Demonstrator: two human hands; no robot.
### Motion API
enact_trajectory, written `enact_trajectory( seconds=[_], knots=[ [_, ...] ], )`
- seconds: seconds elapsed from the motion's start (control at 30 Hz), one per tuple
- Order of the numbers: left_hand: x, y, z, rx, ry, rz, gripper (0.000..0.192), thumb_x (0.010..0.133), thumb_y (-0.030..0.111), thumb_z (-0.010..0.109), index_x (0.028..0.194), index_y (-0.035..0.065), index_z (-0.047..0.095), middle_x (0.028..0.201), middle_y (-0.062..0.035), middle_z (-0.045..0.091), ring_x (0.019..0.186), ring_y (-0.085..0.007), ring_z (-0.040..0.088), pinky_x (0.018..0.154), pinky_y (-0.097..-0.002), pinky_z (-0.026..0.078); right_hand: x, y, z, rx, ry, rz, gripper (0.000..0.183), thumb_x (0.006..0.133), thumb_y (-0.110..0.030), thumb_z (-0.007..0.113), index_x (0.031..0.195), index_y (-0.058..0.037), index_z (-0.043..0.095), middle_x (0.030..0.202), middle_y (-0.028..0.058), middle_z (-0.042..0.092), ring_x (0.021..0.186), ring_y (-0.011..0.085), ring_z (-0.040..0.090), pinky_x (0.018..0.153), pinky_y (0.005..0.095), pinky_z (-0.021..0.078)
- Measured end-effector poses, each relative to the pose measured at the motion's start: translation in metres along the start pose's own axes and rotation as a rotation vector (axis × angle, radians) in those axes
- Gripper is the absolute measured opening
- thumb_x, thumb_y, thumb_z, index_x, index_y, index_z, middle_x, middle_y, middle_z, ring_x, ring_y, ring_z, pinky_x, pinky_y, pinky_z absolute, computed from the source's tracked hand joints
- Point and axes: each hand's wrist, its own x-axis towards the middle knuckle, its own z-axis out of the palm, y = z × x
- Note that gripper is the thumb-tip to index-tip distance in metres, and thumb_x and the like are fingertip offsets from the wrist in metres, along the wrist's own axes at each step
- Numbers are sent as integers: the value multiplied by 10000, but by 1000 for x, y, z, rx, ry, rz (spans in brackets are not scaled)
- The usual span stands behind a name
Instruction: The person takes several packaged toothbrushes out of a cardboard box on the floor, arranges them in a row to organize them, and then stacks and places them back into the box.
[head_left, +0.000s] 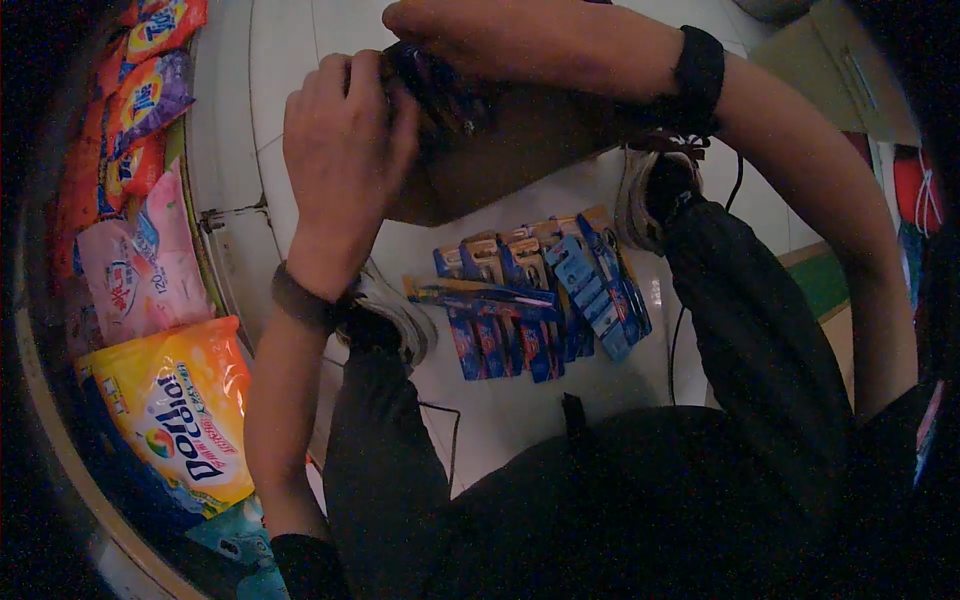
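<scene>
A brown cardboard box (517, 161) stands tilted before me, with dark blue packages (442, 94) showing at its left side. My left hand (337, 142) is at that side, its fingers curled and its thumb towards the packages; what it grips is hidden. Over the far side of the box reaches my right hand (420, 22), cut by the top of the view, its fingers mostly out of sight. Several carded toothbrush packs (510, 330) lie overlapping on the white tiled floor between my feet, a light blue pack (589, 292) among them.
Along the left, a shelf edge (221, 172) borders bags of detergent, including a yellow Dorlor-like bag (180, 420), a pink pack (142, 277) and Tide bags (150, 97). My shoes (645, 199) flank the packs. An open carton (817, 67) stands upper right, near a black cable (679, 345).
</scene>
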Motion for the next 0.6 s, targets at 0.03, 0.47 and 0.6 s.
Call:
enact_trajectory(
  seconds=[0.03,0.47,0.6],
  knots=[
    [0,0,0,-2,2,7,216,847,185,700,978,54,589,938,-116,580,864,-301,593,742,-418,459,0,-1,0,-1,3,4,332,985,-178,611,1271,-12,646,1288,220,649,1163,372,646,1012,459,523],
    [-1,0,-2,-23,9,17,249,836,181,711,1022,58,600,977,-111,586,905,-300,595,767,-421,465,-3,-6,-6,27,-61,15,285,990,-189,609,1197,-9,683,1233,212,667,1118,358,659,981,455,535],
    [-1,1,0,-19,5,4,253,839,185,708,1031,57,602,977,-116,584,909,-302,594,770,-421,463,-4,-7,-7,32,-54,13,280,992,-191,610,1193,-10,680,1215,203,668,1098,348,658,970,452,534]
  ],
)
